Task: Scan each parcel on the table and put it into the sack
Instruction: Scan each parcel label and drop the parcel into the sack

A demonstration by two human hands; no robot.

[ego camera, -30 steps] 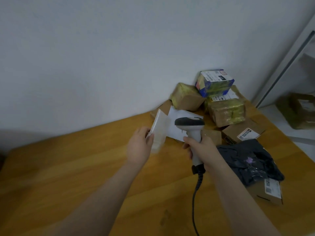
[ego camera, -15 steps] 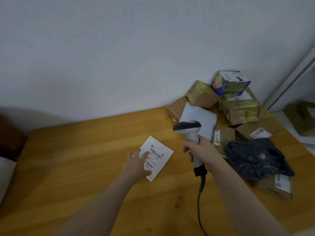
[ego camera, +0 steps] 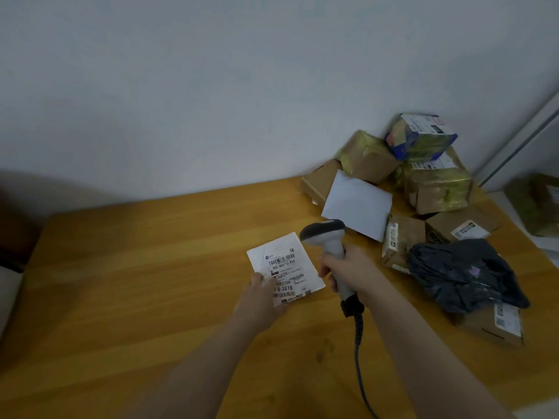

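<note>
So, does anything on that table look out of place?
Only the parcel pile: the blue-wrapped parcel sits tilted on top, and a crumpled dark bag slumps over a cardboard box at the right edge.

Left hand point(ego camera: 260, 300) holds the near-left corner of the white parcel point(ego camera: 290, 261), label up, barcode readable. Right hand point(ego camera: 348, 272) grips the scanner point(ego camera: 323, 231) by its handle, with the head just over the parcel's far-right edge. Back right on the tabletop point(ego camera: 136, 267): taped brown boxes point(ego camera: 438, 192), white envelope point(ego camera: 357, 204), dark poly bag point(ego camera: 465, 273).
</note>
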